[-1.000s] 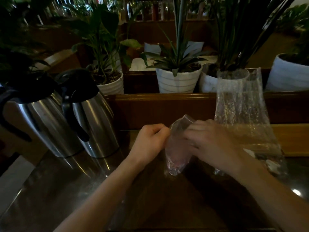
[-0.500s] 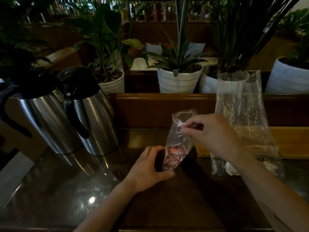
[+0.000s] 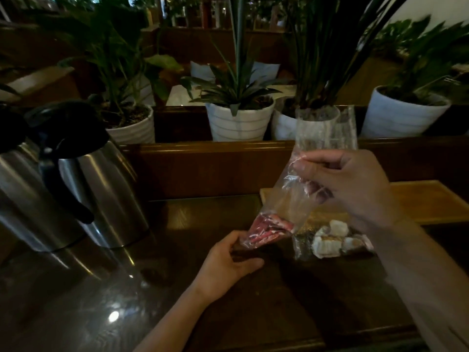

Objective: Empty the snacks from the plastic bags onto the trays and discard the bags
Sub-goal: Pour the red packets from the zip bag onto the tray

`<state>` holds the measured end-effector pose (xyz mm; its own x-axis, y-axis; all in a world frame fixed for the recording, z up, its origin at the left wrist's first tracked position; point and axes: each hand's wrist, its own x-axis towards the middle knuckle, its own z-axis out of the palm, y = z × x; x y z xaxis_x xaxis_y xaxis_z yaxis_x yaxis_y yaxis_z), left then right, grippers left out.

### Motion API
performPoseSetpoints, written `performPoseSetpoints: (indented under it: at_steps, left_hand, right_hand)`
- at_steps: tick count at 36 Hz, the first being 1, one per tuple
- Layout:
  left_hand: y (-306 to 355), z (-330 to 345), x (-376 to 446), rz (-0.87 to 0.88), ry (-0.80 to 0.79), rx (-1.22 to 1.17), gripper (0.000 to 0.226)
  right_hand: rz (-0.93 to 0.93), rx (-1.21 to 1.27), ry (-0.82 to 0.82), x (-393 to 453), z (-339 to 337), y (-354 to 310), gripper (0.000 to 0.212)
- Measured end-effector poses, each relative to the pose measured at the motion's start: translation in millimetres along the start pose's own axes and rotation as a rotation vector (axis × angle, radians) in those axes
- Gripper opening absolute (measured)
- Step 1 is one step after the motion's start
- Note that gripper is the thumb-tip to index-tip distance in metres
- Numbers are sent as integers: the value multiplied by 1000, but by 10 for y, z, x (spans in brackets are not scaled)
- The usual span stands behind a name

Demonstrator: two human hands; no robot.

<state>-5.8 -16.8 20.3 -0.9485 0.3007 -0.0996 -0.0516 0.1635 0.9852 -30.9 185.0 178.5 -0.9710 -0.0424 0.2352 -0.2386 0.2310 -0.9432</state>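
A small clear plastic bag (image 3: 284, 207) with red-wrapped snacks (image 3: 266, 231) in its bottom hangs tilted above the dark table. My left hand (image 3: 228, 262) grips its bottom corner from below. My right hand (image 3: 347, 184) pinches its top edge, higher and to the right. Behind it a taller clear bag (image 3: 327, 128) stands upright, with pale wrapped snacks (image 3: 330, 240) lying at its base. A wooden tray (image 3: 426, 201) lies flat at the right, partly hidden by my right hand.
Two steel thermos jugs (image 3: 101, 194) with black handles stand at the left on the glossy dark table (image 3: 88, 301). A wooden ledge (image 3: 203, 151) runs behind, with several white potted plants (image 3: 238, 120) on the far side.
My right hand has lifted the bag's top up and to the right, stretching the bag out at a slant. My left hand keeps hold of the bottom corner. The camera has moved closer.
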Motion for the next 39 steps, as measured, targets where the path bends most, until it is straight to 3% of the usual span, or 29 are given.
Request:
performPoseSetpoints:
  at_steps: [5, 10, 15, 21, 26, 39]
  left_hand:
    - [183, 375, 87, 53, 136, -119, 17]
    - [376, 648, 232, 178, 203, -125, 14]
    - [522, 930, 440, 192, 232, -118, 16]
    - [737, 1340, 739, 243, 292, 17, 35]
    - [966, 1747, 1047, 316, 297, 129, 8]
    - [1220, 2557, 1867, 120, 290, 93, 3]
  right_hand:
    - [34, 58, -4, -69, -293, -61, 14]
    - [2, 2, 45, -82, -752, -88, 20]
    - [74, -43, -11, -79, -1379, -31, 29]
    - [178, -50, -35, -1, -2177, 238, 19]
    - [209, -77, 1, 140, -2787, 585, 24]
    - [301, -124, -51, 586, -3761, 1498, 23]
